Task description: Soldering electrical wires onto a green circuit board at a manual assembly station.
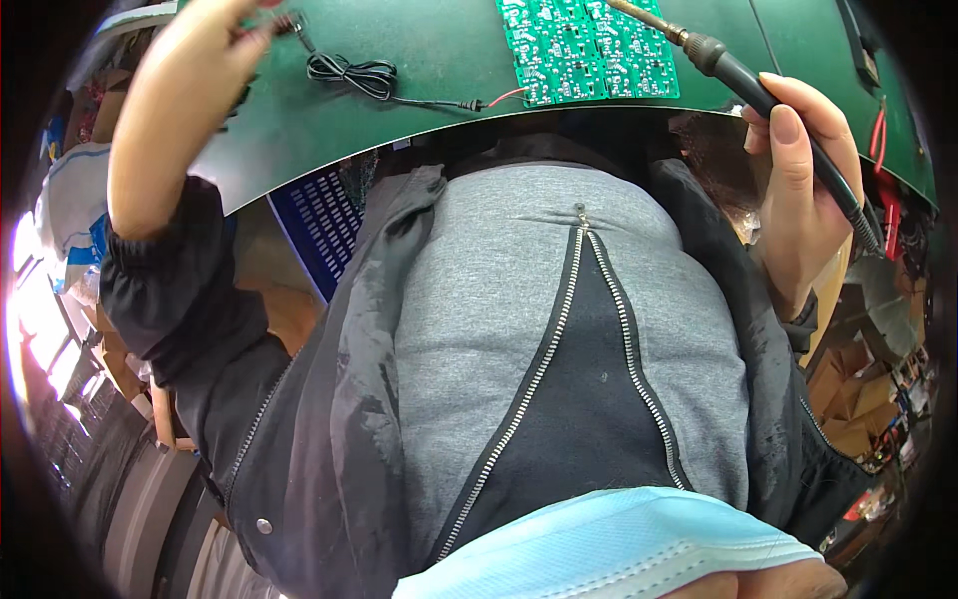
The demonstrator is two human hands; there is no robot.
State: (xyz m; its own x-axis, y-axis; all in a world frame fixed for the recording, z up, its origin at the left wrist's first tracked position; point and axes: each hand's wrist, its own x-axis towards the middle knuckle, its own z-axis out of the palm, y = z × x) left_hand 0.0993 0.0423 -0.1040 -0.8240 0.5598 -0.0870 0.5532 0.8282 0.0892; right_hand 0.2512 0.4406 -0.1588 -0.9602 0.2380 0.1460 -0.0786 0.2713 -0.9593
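My right hand [806, 190] is wrapped round the black handle of a soldering iron [736, 75], thumb on top. Its metal tip points up and left over a panel of green circuit boards [559, 50] full of small parts, on the green work mat. My left hand [215, 40], partly cut off by the upper edge, pinches the end of a black cable [351, 75]. That cable is tied in a small bundle. Its other end splits into thin leads, the red one [507, 97] reaching the lower left edge of the boards.
The green mat [439, 50] covers the table, whose curved near edge runs before my body. A blue perforated crate [317, 225] stands below it. Red-handled tools [886, 205] hang at the right edge. Cardboard boxes [858, 389] lie on the lower right.
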